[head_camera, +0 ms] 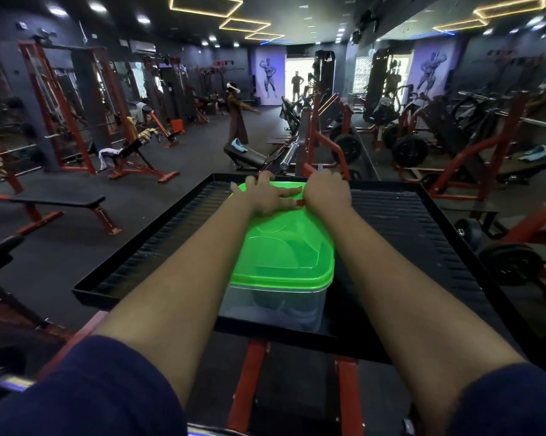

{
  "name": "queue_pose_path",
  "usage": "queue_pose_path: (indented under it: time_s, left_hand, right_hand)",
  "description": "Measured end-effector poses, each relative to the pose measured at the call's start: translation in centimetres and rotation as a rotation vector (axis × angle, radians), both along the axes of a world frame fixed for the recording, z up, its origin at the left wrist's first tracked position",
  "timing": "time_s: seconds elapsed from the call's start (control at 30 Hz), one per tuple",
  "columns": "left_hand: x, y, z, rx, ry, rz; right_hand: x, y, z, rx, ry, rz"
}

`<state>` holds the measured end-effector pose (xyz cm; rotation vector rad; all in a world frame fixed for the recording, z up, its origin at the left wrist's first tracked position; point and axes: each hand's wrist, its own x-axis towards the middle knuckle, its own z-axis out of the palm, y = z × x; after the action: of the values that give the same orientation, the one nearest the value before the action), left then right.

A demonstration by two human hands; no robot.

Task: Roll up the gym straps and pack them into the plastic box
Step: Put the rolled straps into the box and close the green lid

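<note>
Dark blue sleeves (86,388) fill the near edge, and both bare forearms reach away over a clear plastic box (271,303) that stands on a black ribbed surface (407,221) in a gym. A green lid (284,247) lies on top of the box. Through the clear near wall and the lid show dark curved shapes (268,298), most likely the rolled straps, though they are too dim to tell apart. The left hand (265,196) lies flat on the far end of the lid, its grip apart, fingers spread and pressing down. The right hand (326,191) sits just beside it at the far right corner, its fingers bent down over the rim, so its grip looks clamped on the lid; the fingertips themselves are hidden behind the knuckles. A small red bit (300,202) shows between the two hands; what it is cannot be told. Judging by this, rolling and packing look done and the step in hand is closing the box. The next move likely calls for firm, even pressure along the far rim, then around the other corners, while the box is kept from sliding on the ribs.
</note>
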<state>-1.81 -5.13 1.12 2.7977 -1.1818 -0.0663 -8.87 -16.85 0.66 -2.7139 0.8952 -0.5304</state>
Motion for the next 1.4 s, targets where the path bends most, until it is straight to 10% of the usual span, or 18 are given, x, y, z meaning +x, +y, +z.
queue_pose_path:
  time_s: [0.17, 0.33, 0.6, 0.93, 1.4]
  left_hand:
    - [-1.5, 0.3, -1.0, 0.052, 0.090, 0.345]
    - [0.1, 3.3, 1.1, 0.094, 0.194, 0.054]
    - [1.1, 9.5, -2.9, -0.748, 0.562, 0.086]
    - [2.3, 9.2, -4.2, -1.136, 0.920, 0.234]
    - [1.9, 8.5, -3.1, -0.674, 0.271, 0.130]
  right_hand:
    - [-1.2, 1.2, -1.2, 0.227, 0.135, 0.084]
    - [-5.2, 4.4, -1.4, 0.394, 0.147, 0.028]
    - [-8.7, 10.0, -1.1, 0.110, 0.315, 0.051]
    - [-8.3, 15.5, -2.4, -0.212, 0.264, 0.340]
    - [-9.1, 14.6, -2.1, -0.214, 0.153, 0.398]
